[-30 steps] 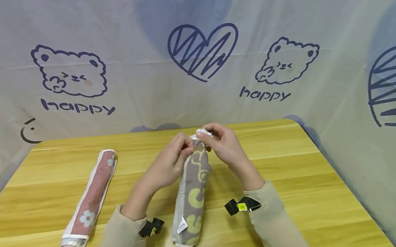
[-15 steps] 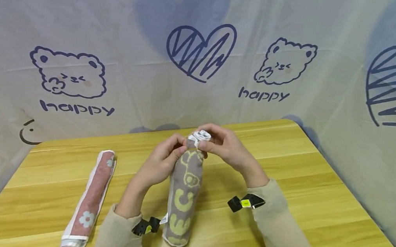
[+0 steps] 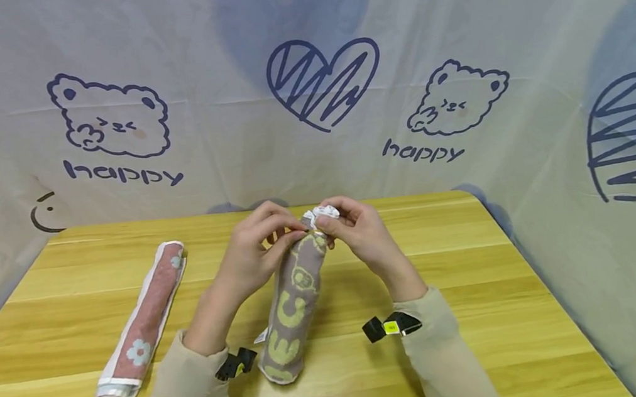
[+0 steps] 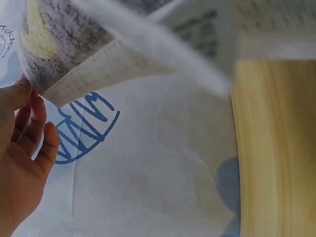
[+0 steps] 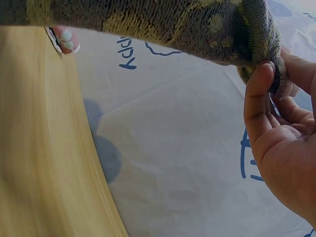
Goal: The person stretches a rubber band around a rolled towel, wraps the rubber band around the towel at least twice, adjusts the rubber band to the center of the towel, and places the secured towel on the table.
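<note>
A rolled grey-brown towel (image 3: 291, 314) with yellow letters is held up at a slant near the middle of the table in the head view. My left hand (image 3: 248, 245) pinches its upper left edge between thumb and fingers; the left wrist view shows the fingertips at a corner of the grey towel (image 4: 64, 34). At the top end, my right hand (image 3: 363, 235) grips the white-edged, bunched part of the roll. In the right wrist view, thumb and fingers of the right hand (image 5: 281, 128) pinch a folded end of the towel (image 5: 173, 22). A small white tag (image 3: 261, 336) sticks out low on its left side.
Another rolled towel (image 3: 152, 314), pink with pale flowers and white edges, lies at the left on the wooden table (image 3: 477, 336). A white printed cloth (image 3: 222, 137) hangs behind the table's far edge and along its sides.
The grey towel has turned so its yellow letters face up more, and its lower end has swung left. Its tag has shifted to the side. Both hands keep hold near the top.
</note>
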Demonstrator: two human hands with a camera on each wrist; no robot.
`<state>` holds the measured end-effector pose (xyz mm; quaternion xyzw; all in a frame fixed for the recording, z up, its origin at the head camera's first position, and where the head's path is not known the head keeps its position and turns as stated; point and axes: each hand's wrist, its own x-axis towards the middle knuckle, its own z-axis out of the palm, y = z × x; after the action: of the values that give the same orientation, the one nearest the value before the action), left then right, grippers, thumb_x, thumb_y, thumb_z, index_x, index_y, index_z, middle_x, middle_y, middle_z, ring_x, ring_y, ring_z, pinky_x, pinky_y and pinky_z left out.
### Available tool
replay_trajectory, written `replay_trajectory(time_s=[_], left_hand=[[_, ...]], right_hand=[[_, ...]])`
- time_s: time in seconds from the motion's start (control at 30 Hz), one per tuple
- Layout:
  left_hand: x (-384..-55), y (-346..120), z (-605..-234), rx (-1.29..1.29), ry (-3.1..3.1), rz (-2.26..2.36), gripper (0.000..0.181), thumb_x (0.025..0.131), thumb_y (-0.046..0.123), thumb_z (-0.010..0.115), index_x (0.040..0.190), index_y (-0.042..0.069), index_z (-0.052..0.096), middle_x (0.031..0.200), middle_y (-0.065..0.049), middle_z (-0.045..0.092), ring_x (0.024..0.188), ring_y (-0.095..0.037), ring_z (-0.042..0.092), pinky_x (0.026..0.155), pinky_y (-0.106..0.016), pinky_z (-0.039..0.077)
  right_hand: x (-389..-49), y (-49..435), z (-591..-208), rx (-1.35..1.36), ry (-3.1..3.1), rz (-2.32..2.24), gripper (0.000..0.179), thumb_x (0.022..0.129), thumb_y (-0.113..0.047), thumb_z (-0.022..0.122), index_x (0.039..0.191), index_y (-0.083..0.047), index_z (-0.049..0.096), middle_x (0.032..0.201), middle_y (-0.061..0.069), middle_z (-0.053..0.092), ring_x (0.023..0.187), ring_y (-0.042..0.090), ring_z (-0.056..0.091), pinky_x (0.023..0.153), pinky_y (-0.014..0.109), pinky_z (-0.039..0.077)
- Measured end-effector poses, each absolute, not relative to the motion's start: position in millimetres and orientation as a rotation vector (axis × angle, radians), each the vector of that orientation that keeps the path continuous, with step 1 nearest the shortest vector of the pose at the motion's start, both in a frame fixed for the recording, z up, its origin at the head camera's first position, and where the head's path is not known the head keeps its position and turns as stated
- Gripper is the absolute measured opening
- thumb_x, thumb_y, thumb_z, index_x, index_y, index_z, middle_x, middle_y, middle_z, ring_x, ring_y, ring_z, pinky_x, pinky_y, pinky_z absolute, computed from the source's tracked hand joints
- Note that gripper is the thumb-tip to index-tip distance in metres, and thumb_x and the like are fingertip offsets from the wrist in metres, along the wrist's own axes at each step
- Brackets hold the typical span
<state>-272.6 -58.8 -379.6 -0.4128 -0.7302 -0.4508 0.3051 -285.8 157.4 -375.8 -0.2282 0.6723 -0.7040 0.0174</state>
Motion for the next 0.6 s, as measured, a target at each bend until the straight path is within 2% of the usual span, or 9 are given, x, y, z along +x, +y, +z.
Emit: replay_trajectory(time_s=[0.27, 0.4, 0.5, 0.6], left_hand=[[-273.9, -56.4, -380.0, -1.145, -1.848, -1.216, 0.022, 0.082, -0.017, 0.078, 0.096, 0.000, 0.079, 0.093, -0.009, 0.068, 0.073, -0.016, 0.059, 0.064, -0.018, 0.048], [-273.5, -59.8, -378.7, -1.170, -1.853, -1.212, 0.015, 0.086, -0.014, 0.076, 0.095, -0.002, 0.079, 0.093, -0.012, 0.069, 0.078, -0.019, 0.063, 0.067, -0.018, 0.050], [-271.6, -64.1, -377.1, -1.145, -1.924, -1.167, 0.014, 0.086, -0.010, 0.078, 0.096, 0.000, 0.078, 0.094, -0.010, 0.070, 0.079, -0.018, 0.064, 0.066, -0.019, 0.050], [-269.7, -65.9, -376.0, -1.088, -2.040, -1.100, 0.016, 0.085, -0.007, 0.080, 0.096, 0.004, 0.075, 0.095, -0.004, 0.068, 0.076, -0.013, 0.059, 0.063, -0.023, 0.049]], right_hand=[[-282.4, 155.7, -373.1, -0.706, 2.093, -2.182, 0.018, 0.100, 0.006, 0.061, 0.115, 0.015, 0.058, 0.097, 0.009, 0.061, 0.072, 0.010, 0.058, 0.060, 0.021, 0.050], [-280.8, 151.2, -373.9, -0.719, 2.085, -2.216, 0.017, 0.099, 0.007, 0.062, 0.113, 0.016, 0.058, 0.096, 0.009, 0.060, 0.071, 0.010, 0.058, 0.060, 0.021, 0.049], [-278.2, 145.9, -373.2, -0.724, 2.095, -2.232, 0.016, 0.099, 0.006, 0.064, 0.112, 0.015, 0.059, 0.095, 0.009, 0.061, 0.070, 0.010, 0.057, 0.060, 0.021, 0.049], [-277.2, 142.2, -372.8, -0.710, 2.130, -2.225, 0.017, 0.098, 0.005, 0.066, 0.111, 0.014, 0.061, 0.094, 0.009, 0.061, 0.070, 0.010, 0.057, 0.060, 0.021, 0.049]])
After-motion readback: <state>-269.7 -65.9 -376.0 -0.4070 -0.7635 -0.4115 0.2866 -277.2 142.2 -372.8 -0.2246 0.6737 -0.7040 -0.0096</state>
